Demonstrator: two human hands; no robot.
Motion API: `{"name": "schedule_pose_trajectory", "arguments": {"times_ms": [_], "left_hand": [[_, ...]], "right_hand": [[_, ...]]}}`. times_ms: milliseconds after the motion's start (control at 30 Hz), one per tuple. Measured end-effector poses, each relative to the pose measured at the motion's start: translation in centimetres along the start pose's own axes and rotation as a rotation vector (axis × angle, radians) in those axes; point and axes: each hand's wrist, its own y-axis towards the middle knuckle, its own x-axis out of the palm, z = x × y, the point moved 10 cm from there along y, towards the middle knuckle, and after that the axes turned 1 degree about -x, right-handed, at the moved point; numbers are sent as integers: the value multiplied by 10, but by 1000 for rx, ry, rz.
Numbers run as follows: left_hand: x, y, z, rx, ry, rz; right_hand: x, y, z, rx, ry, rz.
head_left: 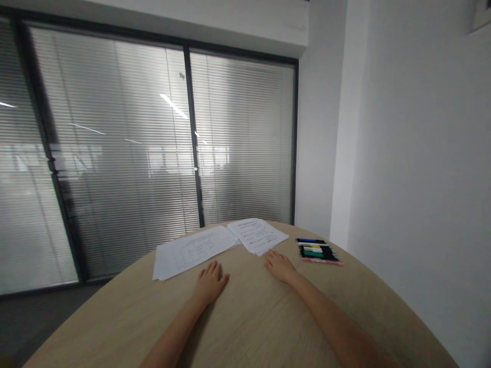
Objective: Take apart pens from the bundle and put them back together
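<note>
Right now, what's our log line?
Left hand: flat on wooden table | right hand: by printed papers | marker pens: to its right

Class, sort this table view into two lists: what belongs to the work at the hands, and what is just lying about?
Work:
left hand, flat beside the left papers
right hand, at the edge of the right papers

Lying about:
markers, in a row right of the papers
table
blinds
</note>
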Motion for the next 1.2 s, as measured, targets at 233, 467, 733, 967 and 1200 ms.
{"name": "schedule_pose_trajectory", "arguments": {"times_ms": [233,467,733,967,1200], "left_hand": [[0,0,1,13,2,13],[0,0,1,4,5,8],[-1,0,2,12,8,2],[-5,-2,3,10,9,17],[-15,-7,8,32,29,59]], "right_hand": [[0,0,0,4,-5,2],[-1,0,0,2,-1,-4],[-5,-3,-2,-1,8,13],[-10,-5,-3,-1,4,43],[-18,-7,-6,12,-7,90]]}}
